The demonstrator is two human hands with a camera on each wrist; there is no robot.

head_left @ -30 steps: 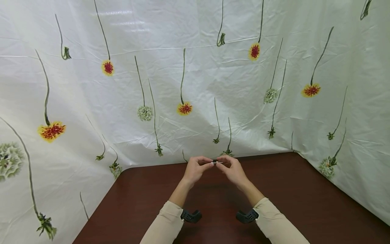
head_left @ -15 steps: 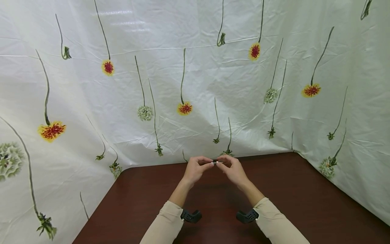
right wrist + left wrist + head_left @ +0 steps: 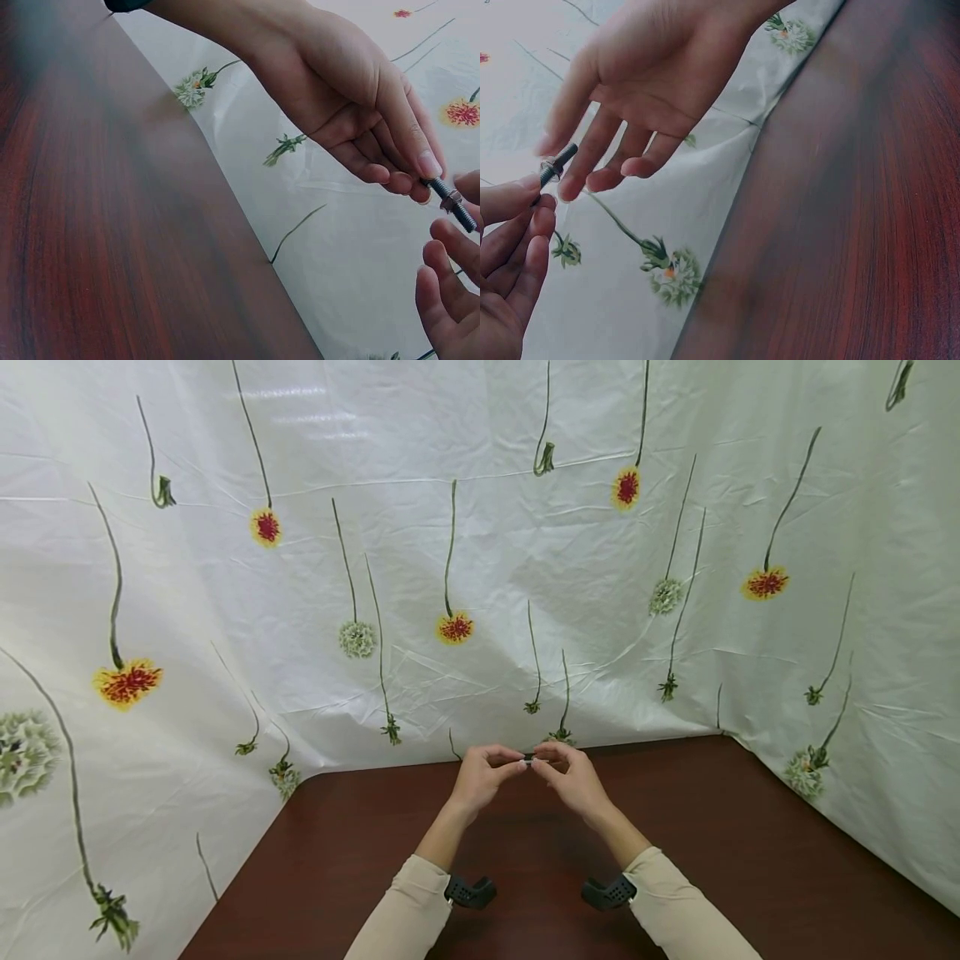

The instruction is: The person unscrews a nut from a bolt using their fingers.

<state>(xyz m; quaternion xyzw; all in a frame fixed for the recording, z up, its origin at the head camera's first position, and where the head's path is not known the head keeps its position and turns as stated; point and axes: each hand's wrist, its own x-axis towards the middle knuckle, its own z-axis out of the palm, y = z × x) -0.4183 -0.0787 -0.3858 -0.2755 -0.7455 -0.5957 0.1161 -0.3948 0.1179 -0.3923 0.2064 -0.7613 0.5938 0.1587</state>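
A dark threaded bolt (image 3: 466, 220) with a small shiny nut (image 3: 451, 201) partway along it is held up over the far side of the table. My left hand (image 3: 477, 781) pinches one end of this bolt between thumb and index finger. Opposite it, my right hand (image 3: 576, 781) reaches in from the other side, thumb tip right at the nut and index fingertip just off it. In the left wrist view the right hand (image 3: 660, 60) shows its palm, fingers spread, and the bolt's free end (image 3: 570, 151) points between its thumb and index finger.
The dark reddish-brown table (image 3: 375, 843) stretches below both hands. A white sheet (image 3: 495, 552) printed with flowers hangs behind and along both sides of it. Dark wrist-camera mounts (image 3: 471, 891) sit at both cuffs.
Both hands keep their place. At the right fingertips only a slight shift shows, and the bright glint on the metal there has changed.
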